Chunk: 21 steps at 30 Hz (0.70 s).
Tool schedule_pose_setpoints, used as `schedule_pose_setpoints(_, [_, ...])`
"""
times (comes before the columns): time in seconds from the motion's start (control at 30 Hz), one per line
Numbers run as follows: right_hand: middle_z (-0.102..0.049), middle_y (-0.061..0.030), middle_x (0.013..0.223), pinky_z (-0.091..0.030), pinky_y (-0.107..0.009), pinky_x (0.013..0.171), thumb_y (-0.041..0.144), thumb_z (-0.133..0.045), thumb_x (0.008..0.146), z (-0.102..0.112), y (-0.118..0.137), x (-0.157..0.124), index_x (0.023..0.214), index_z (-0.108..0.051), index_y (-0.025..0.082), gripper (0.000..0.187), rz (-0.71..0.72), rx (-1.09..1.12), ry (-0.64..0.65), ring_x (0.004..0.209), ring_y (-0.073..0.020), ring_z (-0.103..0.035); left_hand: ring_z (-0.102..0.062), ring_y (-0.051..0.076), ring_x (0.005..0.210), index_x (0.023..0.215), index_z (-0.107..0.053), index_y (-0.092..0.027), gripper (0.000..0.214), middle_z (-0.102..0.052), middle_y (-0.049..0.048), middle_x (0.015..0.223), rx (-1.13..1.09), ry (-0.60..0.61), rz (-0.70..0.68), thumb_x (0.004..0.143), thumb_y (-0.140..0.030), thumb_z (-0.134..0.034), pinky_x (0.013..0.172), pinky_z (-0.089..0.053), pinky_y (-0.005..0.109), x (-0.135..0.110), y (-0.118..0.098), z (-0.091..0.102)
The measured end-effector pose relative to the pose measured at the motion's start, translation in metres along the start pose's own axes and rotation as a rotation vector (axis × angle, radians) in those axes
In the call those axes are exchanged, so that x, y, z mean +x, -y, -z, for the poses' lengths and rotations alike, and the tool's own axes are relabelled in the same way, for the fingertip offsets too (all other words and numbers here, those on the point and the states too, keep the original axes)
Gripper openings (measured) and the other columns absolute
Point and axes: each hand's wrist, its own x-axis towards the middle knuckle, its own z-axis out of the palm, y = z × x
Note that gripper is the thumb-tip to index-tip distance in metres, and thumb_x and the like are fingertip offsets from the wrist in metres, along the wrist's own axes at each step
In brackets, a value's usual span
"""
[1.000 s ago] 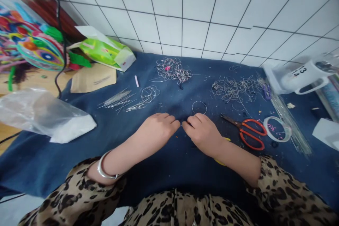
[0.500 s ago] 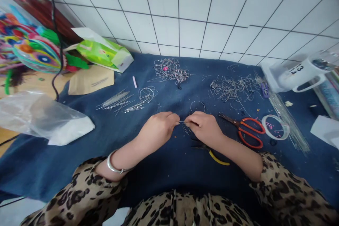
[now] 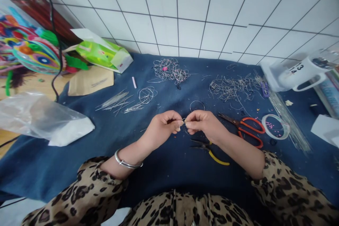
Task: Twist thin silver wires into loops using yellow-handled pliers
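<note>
Tiled wall [image 3: 190, 5]: rises at the back; hard, white, smooth, gridded with thin dark lines.
Blue cloth [image 3: 79, 152]: spreads beneath the hands; matte, softly creased, flecked with tiny scraps.
Clear bag [image 3: 37, 114]: slumps at the far left; thin, glossy, crinkled plastic.
Tangled wire [image 3: 233, 88]: spreads in a loose, grey, wiry heap toward the wall, right of centre.
Left hand [image 3: 164, 128]: pinches a thin wire piece [image 3: 184, 123] between thumb and forefinger.
Right hand [image 3: 203, 123]: pinches the same piece from the other side, nearly touching the left fingertips.
Scissors [image 3: 236, 123]: lie just beside the right forearm, partly covered by it; dark metal blades, smooth looped orange handles.
Pliers [image 3: 203, 146]: rest near the right wrist; dark metal, slim tapering nose, curved yellow grip.
Dish [image 3: 287, 132]: sits just beside the orange handles; round, shallow, translucent.
Wire ring [image 3: 197, 101]: lies just beyond the right hand; slender, rounded, bare.
Thin wire piece: hangs between both sets of fingertips, above the cloth. Probably almost weightless, springy, slick enough to roll, easily kinked; best held close to the bend, with light thumb pressure. Exact shape too small to tell.
Pink beads [image 3: 270, 125]: lie scattered inside the dish; tiny, apparently rounded.
</note>
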Motion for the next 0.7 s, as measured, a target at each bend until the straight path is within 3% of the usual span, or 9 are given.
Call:
schedule_pose_setpoints(0.33, [-0.060, 0.0023, 0.061, -0.052, -0.025, 0.058, 0.026, -0.069, 0.064, -0.003, -0.002, 0.000, 0.072, -0.057, 0.015, 0.017, -0.043, 0.068, -0.012, 0.057, -0.0097, -0.060, -0.052, 0.010, 0.059, 0.076, -0.056, -0.014, 0.010, -0.056, -0.0004, 0.064, -0.129, -0.068, -0.029, 0.080, -0.023, -0.054, 0.058, -0.045, 0.023, -0.002, 0.001, -0.010])
schedule_pose_setpoints(0.7, [-0.061, 0.0024, 0.062, -0.051, -0.026, 0.058, 0.027, -0.068, 0.066, -0.008, -0.008, 0.000, 0.072, -0.057, 0.015, 0.017, 0.009, 0.088, -0.034, 0.056, -0.0093, -0.059, -0.051, 0.009, 0.058, 0.075, -0.054, -0.014, 0.010, -0.054, -0.0018, 0.061, -0.155, -0.119, -0.034, 0.081, -0.021, -0.054, 0.057, -0.044, 0.022, -0.002, 0.003, -0.015])
